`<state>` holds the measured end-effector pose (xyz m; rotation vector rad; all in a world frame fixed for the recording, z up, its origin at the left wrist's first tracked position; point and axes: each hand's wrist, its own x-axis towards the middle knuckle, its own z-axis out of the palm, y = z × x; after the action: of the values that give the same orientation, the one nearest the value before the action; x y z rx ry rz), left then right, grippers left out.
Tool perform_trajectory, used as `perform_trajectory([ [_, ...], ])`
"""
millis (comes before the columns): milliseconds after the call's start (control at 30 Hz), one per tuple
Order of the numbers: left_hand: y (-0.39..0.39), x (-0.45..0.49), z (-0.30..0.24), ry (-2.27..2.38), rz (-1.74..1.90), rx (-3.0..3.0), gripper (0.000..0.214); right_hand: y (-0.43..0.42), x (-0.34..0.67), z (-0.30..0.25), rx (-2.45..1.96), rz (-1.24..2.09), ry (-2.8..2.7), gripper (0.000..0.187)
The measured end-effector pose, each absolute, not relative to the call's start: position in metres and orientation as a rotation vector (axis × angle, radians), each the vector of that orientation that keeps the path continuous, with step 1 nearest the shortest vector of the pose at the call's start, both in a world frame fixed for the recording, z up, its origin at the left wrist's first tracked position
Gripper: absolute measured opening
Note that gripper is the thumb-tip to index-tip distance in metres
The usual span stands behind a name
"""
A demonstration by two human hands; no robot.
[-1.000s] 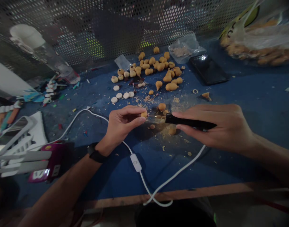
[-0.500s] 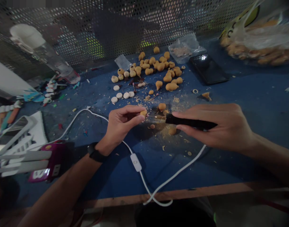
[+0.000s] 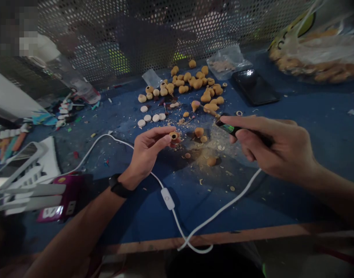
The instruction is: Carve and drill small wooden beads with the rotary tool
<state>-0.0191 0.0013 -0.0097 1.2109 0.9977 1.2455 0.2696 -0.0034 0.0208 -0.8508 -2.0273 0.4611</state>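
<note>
Pinched in the fingertips of my left hand (image 3: 149, 148) is a small tan gourd (image 3: 174, 136), its dark round hole facing me. My right hand (image 3: 277, 144) is closed around a black rotary tool (image 3: 237, 130) with a metal chuck and a pinkish tip. That tip points up and left, apart from the held gourd. Between my hands, a cut gourd (image 3: 199, 132), a rounded gourd piece (image 3: 211, 161) and pale shavings lie on the blue table (image 3: 206, 208). Farther back sits a heap of whole small gourds (image 3: 191, 79).
White discs (image 3: 155, 117) lie left of the heap. A black phone (image 3: 255, 87) and a bag of gourds (image 3: 318, 61) are at the right. The white cord with its switch (image 3: 167, 198) crosses the front. A purple box (image 3: 59, 199) and a clear bottle (image 3: 69, 73) stand left.
My right hand has drawn the rotary tool back from the gourd and tilted its tip upward. My left hand has turned the gourd so its hole shows.
</note>
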Motion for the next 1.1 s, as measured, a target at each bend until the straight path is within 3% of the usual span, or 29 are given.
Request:
perform_trajectory([
  [433,0.002,-0.017,-0.01,0.995,1.267,1.195,0.026,0.007,0.267,0.013,-0.871,1.061,-1.752,0.011],
  [867,-0.006,-0.021,-0.008,0.986,1.234,1.373,0.022,0.009,0.267,0.007,-0.859,1.15,-1.686,0.029],
  [1100,-0.027,-0.019,0.013,1.048,1.065,2.036,0.024,0.014,0.269,-0.001,-0.818,1.166,-1.677,0.03],
])
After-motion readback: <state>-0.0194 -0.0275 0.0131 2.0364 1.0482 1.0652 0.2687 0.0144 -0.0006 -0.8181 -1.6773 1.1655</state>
